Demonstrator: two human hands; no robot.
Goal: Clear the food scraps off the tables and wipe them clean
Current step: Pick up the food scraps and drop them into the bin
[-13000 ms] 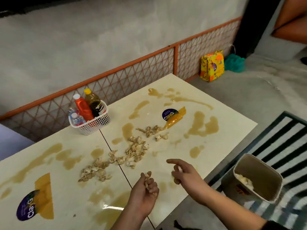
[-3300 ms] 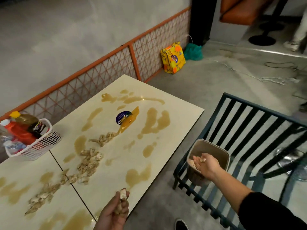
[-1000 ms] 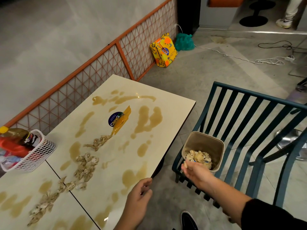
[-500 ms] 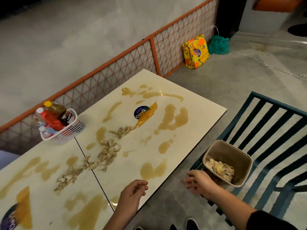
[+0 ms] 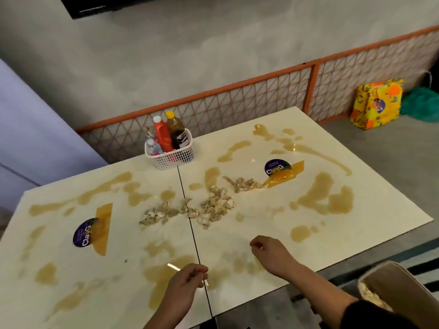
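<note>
Both of your hands are empty. Your left hand is over the near edge beside the dark seam between the tables, fingers loosely curled. Your right hand is over the near part of the right-hand cream glossy table, fingers likewise relaxed and grasping nothing. The pale, lumpy food scraps lie mid-surface, beyond both hands, straddling the seam onto the left-hand cream glossy table. The scraps form a loose band. Its long axis runs diagonally from the near-left end on the left table to the far-right end, which points at the round purple sticker. The step in hand appears to be gathering the next handful. Reach forward with both hands and work along the band's axis, not across it, raking the pieces into one compact heap before lifting. Cup your fingers under the load so that nothing drops on the way to the beige plastic bin at the near right, below the table edge, which already holds scraps. Avoid dragging scraps through the brown liquid spills, because smearing adds to the wiping. Keep clear of the white mesh basket of bottles at the far side.
</note>
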